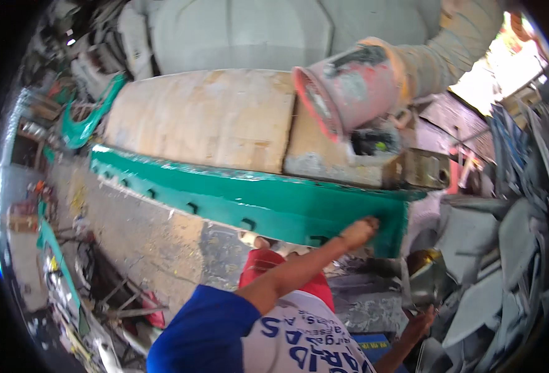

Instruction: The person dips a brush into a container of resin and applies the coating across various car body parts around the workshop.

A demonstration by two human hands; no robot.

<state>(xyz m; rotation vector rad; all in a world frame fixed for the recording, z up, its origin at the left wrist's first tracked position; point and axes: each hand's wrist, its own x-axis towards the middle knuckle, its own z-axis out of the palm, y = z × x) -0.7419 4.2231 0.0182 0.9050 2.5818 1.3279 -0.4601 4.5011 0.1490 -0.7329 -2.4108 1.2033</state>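
Observation:
A long, glossy green moulded panel [274, 208] runs across the front of the workbench, with a row of dark slots along its lower edge. My left hand [361, 232] is closed at the panel's right end, against or just above the green face. Whatever its fingers hold is hidden or too small to make out. Lower right, my right hand [421, 323] has its fingers curled at the base of a grey open pot [428, 287] with something amber inside. The pot tilts, and the exact grip is partly hidden.
A pale wooden bench top [200, 121] lies behind the panel. On its right rests a red-rimmed duct [355, 87] with a wide hose [454, 53]. Grey moulded parts [473, 248] crowd the right side. Another green piece [88, 121] stands far left.

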